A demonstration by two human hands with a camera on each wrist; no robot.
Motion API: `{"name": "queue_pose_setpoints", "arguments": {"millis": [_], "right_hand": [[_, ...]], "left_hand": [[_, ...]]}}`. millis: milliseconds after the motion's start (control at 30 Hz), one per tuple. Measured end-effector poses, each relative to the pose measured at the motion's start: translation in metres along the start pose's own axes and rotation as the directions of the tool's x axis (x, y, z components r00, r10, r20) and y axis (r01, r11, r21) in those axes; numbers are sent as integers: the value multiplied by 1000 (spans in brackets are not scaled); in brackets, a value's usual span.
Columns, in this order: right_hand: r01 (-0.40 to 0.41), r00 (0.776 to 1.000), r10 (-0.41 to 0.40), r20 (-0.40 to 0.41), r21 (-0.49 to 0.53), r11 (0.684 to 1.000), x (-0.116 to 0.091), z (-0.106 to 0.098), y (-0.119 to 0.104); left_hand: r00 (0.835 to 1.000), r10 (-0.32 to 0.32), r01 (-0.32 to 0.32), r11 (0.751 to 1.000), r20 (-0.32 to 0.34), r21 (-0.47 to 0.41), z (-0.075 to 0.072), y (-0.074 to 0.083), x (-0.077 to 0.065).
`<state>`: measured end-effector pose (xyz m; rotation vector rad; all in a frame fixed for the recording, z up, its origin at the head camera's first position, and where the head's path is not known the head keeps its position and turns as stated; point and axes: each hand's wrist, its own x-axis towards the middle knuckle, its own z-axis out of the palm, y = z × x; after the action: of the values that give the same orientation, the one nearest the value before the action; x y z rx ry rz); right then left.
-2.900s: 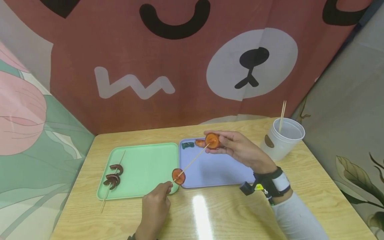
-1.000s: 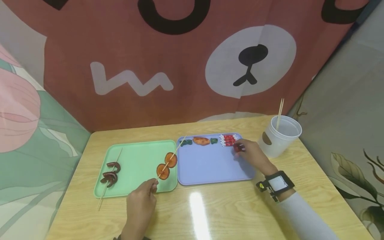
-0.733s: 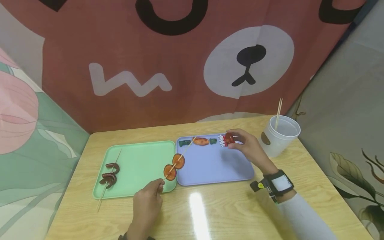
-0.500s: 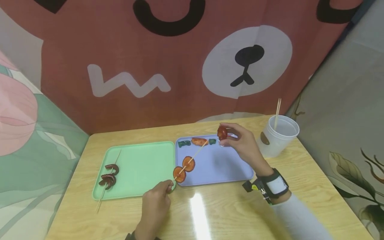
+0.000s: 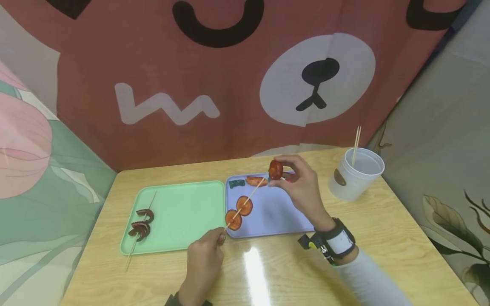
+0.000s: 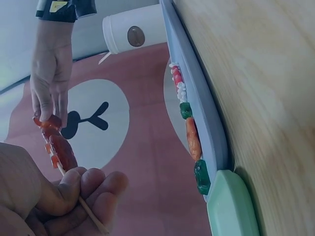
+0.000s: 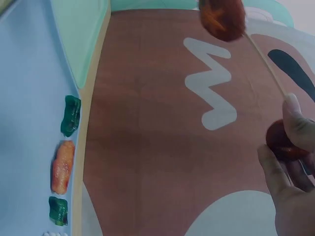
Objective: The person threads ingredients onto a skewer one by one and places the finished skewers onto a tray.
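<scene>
My left hand [image 5: 206, 255] pinches the lower end of a thin wooden skewer [image 5: 253, 192], which slants up to the right. Two round orange slices with brown rims, a nearer slice [image 5: 233, 219] and a farther slice [image 5: 244, 205], are threaded on it. Between the thumb and fingers of my right hand [image 5: 304, 191] is a glossy red-brown round piece [image 5: 275, 169], held at the skewer's tip. In the right wrist view this red-brown piece [image 7: 281, 140] sits partly behind the thumb. Both hands are raised over the trays.
A lavender tray [image 5: 272, 219] holds a green piece [image 5: 236, 183], an orange wing-shaped piece [image 5: 255, 181] and red-and-white pieces [image 6: 177, 78]. On the light green tray [image 5: 187, 212] lies a skewer with brown curled tentacles [image 5: 141, 230]. A white bucket [image 5: 350, 182] with skewers [image 5: 357, 142] stands right.
The right hand picked a red-brown piece from the lavender tray's right side and brought it left to the skewer tip. The left hand moved the skewer right, and the slices now sit close together.
</scene>
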<state>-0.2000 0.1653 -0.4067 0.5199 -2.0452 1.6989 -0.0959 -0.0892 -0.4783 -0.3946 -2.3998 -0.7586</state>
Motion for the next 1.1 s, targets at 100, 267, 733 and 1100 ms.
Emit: {"name": "queue_pose_setpoints", "arguments": {"millis": [100,267,733,1100], "right_hand": [[2,1000,-2,-24,7,1000,-2,3,1],[-14,999,15,-38,51,999,-5,8,0],[13,995,2,-103,143,990,-8,12,3],[2,992,17,-125,146,989,-8,14,2]], "left_hand": [[1000,10,-10,1000,-11,-1,1,2,0],[1000,2,-2,1000,5,-2,3,4,-1],[996,-48,49,999,75,-5,6,8,-1],[1000,3,-3,1000,22,-23,11,9,-1]]}}
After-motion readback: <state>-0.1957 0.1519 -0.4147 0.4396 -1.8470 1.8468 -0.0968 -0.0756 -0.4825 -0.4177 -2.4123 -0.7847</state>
